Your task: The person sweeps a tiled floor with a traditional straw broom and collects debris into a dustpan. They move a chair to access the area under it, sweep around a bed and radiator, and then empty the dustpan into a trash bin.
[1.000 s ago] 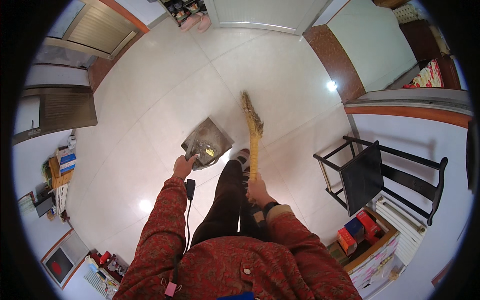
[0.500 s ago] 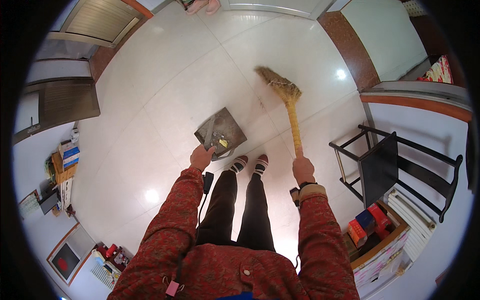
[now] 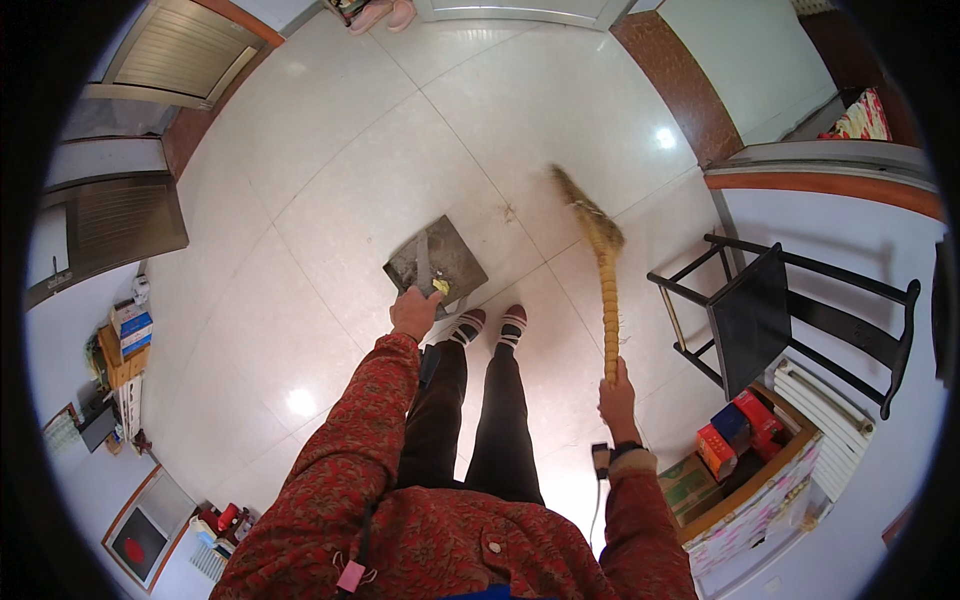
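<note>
On the near right, the right hand (image 3: 618, 402) clamps round the handle of a straw broom (image 3: 606, 262). Slightly farther, to the left, the left hand (image 3: 412, 313) grips a grey dustpan (image 3: 462, 262), just beyond the feet (image 3: 512, 328), a yellow scrap (image 3: 441, 286) inside it. Between dustpan and broom head (image 3: 594, 215), small debris (image 3: 508, 213) lies on the floor (image 3: 340, 200). Pink slippers (image 3: 386, 14) sit far left.

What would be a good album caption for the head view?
Left hand holding a dustpan, right hand gripping a broom, black chair off to the right.
</note>
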The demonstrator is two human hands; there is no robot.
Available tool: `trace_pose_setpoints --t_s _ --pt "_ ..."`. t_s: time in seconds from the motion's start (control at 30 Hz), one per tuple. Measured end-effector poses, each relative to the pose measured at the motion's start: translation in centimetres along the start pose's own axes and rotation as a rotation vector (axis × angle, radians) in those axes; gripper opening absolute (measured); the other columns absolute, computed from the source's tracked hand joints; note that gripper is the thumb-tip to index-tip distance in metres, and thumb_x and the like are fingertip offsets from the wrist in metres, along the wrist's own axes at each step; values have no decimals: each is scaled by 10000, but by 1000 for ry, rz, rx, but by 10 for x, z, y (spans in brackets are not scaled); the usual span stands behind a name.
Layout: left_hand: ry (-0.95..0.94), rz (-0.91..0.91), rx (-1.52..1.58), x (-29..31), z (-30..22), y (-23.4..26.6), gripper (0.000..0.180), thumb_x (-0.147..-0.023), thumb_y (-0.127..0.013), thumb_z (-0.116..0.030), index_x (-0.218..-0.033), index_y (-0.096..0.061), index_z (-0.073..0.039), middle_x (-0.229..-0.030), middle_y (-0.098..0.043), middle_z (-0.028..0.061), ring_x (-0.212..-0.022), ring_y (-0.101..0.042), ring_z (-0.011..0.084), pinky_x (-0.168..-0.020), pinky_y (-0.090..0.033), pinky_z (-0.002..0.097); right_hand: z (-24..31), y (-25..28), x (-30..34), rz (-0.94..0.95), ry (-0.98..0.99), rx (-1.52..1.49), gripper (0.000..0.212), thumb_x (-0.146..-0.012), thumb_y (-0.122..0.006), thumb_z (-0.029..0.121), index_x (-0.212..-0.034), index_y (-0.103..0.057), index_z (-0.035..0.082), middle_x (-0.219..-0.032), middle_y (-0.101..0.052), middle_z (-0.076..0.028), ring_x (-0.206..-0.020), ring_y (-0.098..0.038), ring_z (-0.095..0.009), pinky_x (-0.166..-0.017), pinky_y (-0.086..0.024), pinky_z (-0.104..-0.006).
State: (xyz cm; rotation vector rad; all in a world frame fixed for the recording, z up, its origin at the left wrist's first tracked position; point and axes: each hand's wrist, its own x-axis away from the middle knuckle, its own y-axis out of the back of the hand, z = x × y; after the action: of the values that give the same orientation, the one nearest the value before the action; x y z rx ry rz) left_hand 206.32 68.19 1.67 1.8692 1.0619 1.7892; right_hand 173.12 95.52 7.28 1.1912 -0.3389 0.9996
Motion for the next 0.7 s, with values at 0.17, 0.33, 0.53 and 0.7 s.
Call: trace_pose_setpoints --t_s 0.17,0.33,0.53,0.7 --pt "-17 5 -10 2 -20 -4 613 -808 -593 -550 -994 -649 32 -1035 -657 251 -1023 -609 400 -909 -425 492 10 -84 -17 93 -150 323 624 -869 -531 178 -1430 -313 14 -847 -671 -210 -747 -670 -348 -640 -538 -482" --pt "-8 23 18 -5 -39 -11 590 -822 -596 -534 -987 -659 29 -1046 -654 257 -1039 -599 415 -944 -394 502 31 -117 60 233 -5 473 597 -872 -532 186 -1407 -318 31 -801 -665 -193 -759 -662 -377 -631 -536 -474" --pt "-38 14 25 -9 -47 -15 620 -827 -581 -552 -985 -637 45 -1035 -648 259 -1038 -590 422 -905 -412 501 56 -86 113 541 39 457 566 -886 -491 198 -1407 -298 90 -820 -660 -242 -788 -646 -422 -677 -518 -506" --pt "-1 6 36 -5 -34 -11 590 -832 -591 -530 -1002 -657 31 -1046 -652 258 -1068 -581 422 -963 -374 504 53 -26 133 424 94 239 606 -891 -503 221 -1444 -275 118 -806 -647 -253 -765 -632 -450 -688 -498 -541"
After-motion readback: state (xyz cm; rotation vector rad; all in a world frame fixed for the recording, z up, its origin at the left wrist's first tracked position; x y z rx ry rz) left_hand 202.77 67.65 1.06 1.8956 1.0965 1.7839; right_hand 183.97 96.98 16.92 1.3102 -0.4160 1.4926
